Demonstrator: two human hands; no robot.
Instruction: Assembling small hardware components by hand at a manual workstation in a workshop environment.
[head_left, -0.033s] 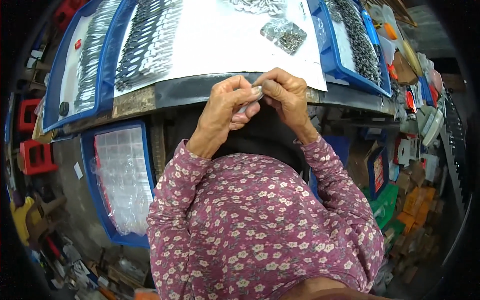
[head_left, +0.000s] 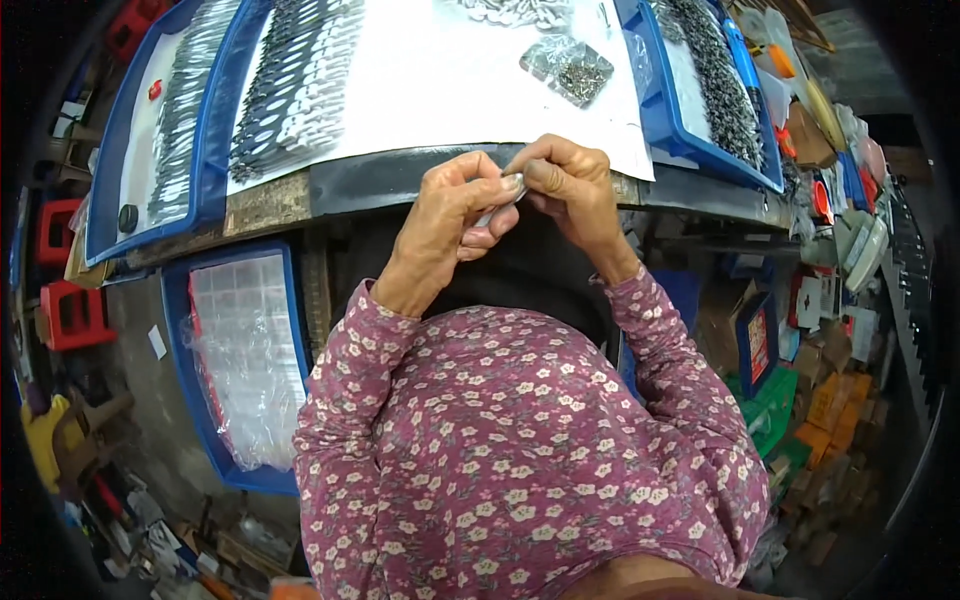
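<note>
My left hand (head_left: 432, 215) is closed in front of the table edge, around a small pale grey piece (head_left: 487, 217) whose kind I cannot make out. Its fingertips meet those of my right hand (head_left: 580, 195), which pinches at the same spot; what those fingers grip is hidden. Beyond my hands, a white sheet (head_left: 420, 90) covers the tabletop. Rows of small silvery parts (head_left: 325, 95) and dark oval parts (head_left: 268, 100) lie on its left. Toward the back right, tiny metal pieces rest on a clear plastic bag (head_left: 568, 70), with a loose heap of silvery parts (head_left: 515, 12) behind it.
Blue trays flank the sheet: the left tray (head_left: 210, 160) holds silvery parts, the right tray (head_left: 675, 125) dark ones. Below the table at left, a blue bin (head_left: 180, 330) contains plastic-wrapped clear boxes. A red stool (head_left: 75, 315) stands farther left. Boxes and clutter crowd the right.
My right hand and wrist have shifted very slightly. Everything else looks the same.
</note>
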